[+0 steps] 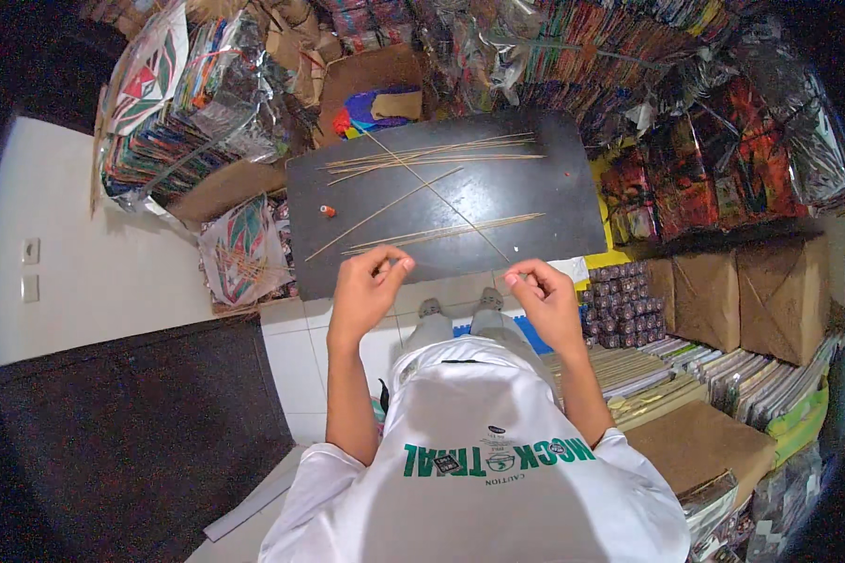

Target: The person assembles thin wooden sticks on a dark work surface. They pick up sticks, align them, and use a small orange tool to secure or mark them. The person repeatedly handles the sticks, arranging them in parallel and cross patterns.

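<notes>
Standing over the near edge of a dark tabletop (554, 211), the person is lifting both hands close together, each pinching at something too fine to make out, perhaps a thread stretched between them. The left hand (366, 286) is curling thumb against forefinger at its upper tip, and the right hand (543, 296) is doing the same, fingertips closed in a light pinch rather than a fist; what they are gripping I cannot tell for sure. Judging from this, keeping the pinch gentle and the two hands level would be serving the work best, since anything so thin is likely to slip or snap under a jerk. Just beyond the hands, thin bamboo sticks (441, 233) are lying flat on the tabletop, the near bundle running its long axis left to right and rising slightly toward the right. One long stick is crossing the others on a diagonal from upper left to lower right. A small orange spool (328, 211) is sitting left of them, apart from the sticks. Farther back, a second bundle of sticks (432, 155) is lying along the far side, also left to right. Beyond the tabletop, stacks of colourful kites (188, 103) in plastic wrap are crowding the floor.
</notes>
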Tool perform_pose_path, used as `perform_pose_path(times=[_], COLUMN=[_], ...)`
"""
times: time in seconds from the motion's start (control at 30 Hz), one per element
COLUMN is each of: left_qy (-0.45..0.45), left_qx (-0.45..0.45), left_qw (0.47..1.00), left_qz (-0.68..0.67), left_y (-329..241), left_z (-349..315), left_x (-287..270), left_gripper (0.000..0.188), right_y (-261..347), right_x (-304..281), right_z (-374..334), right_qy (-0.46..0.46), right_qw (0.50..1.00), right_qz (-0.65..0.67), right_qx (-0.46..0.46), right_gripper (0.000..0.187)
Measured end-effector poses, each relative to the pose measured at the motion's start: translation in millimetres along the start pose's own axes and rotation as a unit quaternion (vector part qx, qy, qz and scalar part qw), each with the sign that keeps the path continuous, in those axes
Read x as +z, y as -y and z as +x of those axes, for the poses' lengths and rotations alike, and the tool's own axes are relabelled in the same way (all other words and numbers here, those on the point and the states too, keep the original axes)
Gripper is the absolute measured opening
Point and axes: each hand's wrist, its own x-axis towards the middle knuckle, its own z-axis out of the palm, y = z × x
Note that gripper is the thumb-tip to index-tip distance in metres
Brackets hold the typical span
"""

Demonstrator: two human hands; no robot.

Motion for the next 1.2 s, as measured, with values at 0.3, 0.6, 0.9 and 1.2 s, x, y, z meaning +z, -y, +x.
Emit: perform_pose_path(times=[0.3, 0.6, 0.9, 1.2], left_qy=[-0.032, 0.015, 0.069, 0.047], left_qx=[0.002, 0.065, 0.126, 0.109], left_qw=[0.999, 0.998, 0.989, 0.993], left_qz=[-0.009, -0.018, -0.025, -0.019], left_y=[12, -8, -33, -22], left_z=[7, 6, 8, 6], left_x=[-5, 16, 28, 15], left_gripper=[0.013, 0.014, 0.012, 0.010], right_y=[-6, -5, 8, 6], right_x=[-12, -3, 49, 37], right_z=[9, 21, 30, 32], right_qy=[-0.015, 0.096, 0.155, 0.125], right_qw=[0.998, 0.956, 0.985, 0.992], right_qz=[-0.053, -0.218, 0.077, 0.029], right_qx=[-0.005, -0.172, 0.002, -0.012], right_gripper=[0.014, 0.036, 0.022, 0.013])
